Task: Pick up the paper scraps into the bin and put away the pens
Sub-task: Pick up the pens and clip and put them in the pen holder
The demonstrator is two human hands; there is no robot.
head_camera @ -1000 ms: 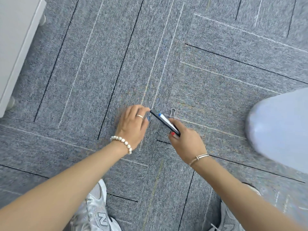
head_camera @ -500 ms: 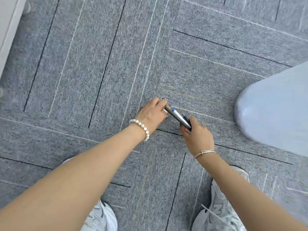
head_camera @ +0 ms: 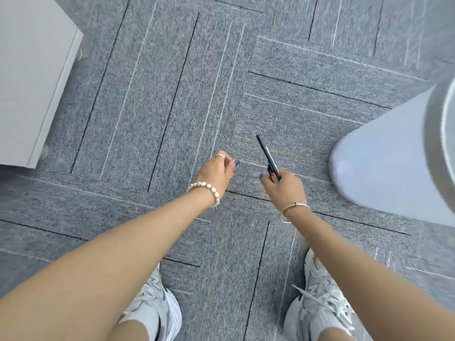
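My right hand (head_camera: 283, 188) grips a bundle of dark pens (head_camera: 267, 153) by their lower ends, and their tips point up and away over the grey carpet. A red part of one pen shows at my fingers. My left hand (head_camera: 216, 172) hovers just left of it with fingertips pinched together on a small binder clip, which is almost hidden by the fingers. No paper scraps are in view.
A pale blue-grey rounded container (head_camera: 394, 163) stands at the right edge, close to my right hand. A white cabinet (head_camera: 29, 82) on small feet fills the upper left. My two white sneakers (head_camera: 157, 308) are at the bottom.
My left hand reached the binder clip on the carpet and lifted off with it. Both hands rose from the floor, and the pens swung more upright in my right hand.
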